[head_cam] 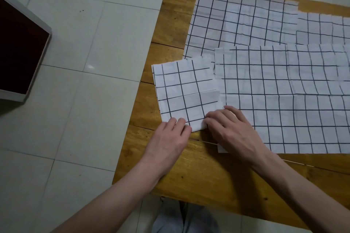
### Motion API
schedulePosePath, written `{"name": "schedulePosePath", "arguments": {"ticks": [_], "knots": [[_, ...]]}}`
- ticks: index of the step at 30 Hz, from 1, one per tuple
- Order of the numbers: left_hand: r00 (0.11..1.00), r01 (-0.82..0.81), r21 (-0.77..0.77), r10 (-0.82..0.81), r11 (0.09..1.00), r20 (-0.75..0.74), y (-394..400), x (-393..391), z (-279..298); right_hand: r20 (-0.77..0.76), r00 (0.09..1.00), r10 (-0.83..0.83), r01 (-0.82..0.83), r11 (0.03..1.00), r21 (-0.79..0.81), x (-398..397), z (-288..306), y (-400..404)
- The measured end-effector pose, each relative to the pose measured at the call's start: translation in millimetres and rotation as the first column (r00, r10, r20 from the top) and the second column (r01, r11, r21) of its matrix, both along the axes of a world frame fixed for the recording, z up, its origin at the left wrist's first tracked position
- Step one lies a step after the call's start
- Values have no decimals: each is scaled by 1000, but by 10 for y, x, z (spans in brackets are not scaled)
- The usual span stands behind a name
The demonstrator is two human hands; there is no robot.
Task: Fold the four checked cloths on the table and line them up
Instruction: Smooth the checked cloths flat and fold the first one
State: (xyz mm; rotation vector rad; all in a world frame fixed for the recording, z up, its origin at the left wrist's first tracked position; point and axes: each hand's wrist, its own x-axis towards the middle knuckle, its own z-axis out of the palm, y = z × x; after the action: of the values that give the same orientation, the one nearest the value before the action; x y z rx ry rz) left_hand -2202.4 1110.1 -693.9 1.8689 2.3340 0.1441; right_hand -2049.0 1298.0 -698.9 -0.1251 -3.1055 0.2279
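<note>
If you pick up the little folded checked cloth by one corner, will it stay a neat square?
Probably not. The folded cloth looks thin and soft, with loose layered edges, so it would likely droop and unfold. It seems light: the left hand and right hand hold it flat with fingertips alone. Pushed, it may wrinkle.

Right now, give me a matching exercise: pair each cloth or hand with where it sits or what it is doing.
Things:
1. folded cloth
2. near flat cloth
3. far flat cloth
4. left hand

States:
A. spread open at the table's far edge
B. small square near the table's left edge
C. fingers on the folded cloth's near edge
D. spread open, just right of the folded one

Pairs: 1-B, 2-D, 3-A, 4-C
</note>
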Motion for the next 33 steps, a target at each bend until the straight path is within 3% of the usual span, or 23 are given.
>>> {"name": "schedulePosePath", "arguments": {"ticks": [9,20,26,30,33], "knots": [[999,-27,-10,27,1000,-20,83,44,46,-56,998,37,-36,999,15,-4,24,30],[992,-90,230,67,969,106,-105,44,220,-117,992,-57,56,998,-10,110,53,-80],[988,-117,167,96,979,124,-326,-83,144,-146,988,52,-58,998,-33,187,219,-64],[973,-121,201,76,972,218,-473,-153,109,-192,981,20,-55,982,-179,275,267,25],[970,-85,249,23,965,241,-521,-148,112,-121,993,-19,-25,935,-354,339,238,129]]}}
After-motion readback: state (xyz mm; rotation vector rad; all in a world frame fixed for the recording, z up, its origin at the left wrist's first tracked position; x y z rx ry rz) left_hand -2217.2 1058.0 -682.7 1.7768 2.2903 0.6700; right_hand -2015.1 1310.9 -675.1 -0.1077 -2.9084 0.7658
